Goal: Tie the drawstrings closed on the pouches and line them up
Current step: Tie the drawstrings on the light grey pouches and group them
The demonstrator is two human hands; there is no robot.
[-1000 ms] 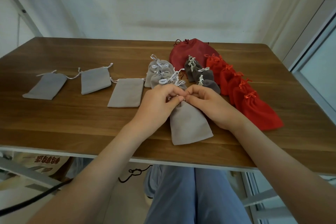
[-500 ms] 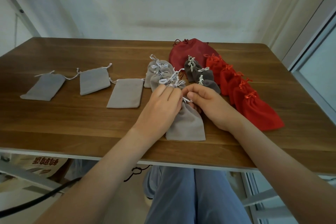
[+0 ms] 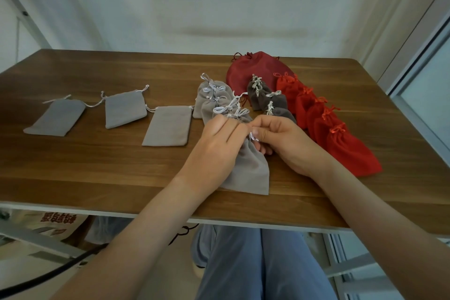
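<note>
Wooden surface [image 3: 97, 165], near its front edge — grey pouch [image 3: 253, 173] flat, long axis running away from the body, mouth at far end; left grip [image 3: 216, 148] curled round its neck; right grip [image 3: 285, 143] pinching white cord [image 3: 253, 137] just beside — pull likely rightward.

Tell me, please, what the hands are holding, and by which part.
The nearest grey pouch, at its gathered top: the left hand grips the neck, the right hand pinches the white drawstring.

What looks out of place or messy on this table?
Nothing is spilled or torn. Three flat grey pouches at left lie untied and at uneven angles, unlike the tied red pouches at right.
</note>
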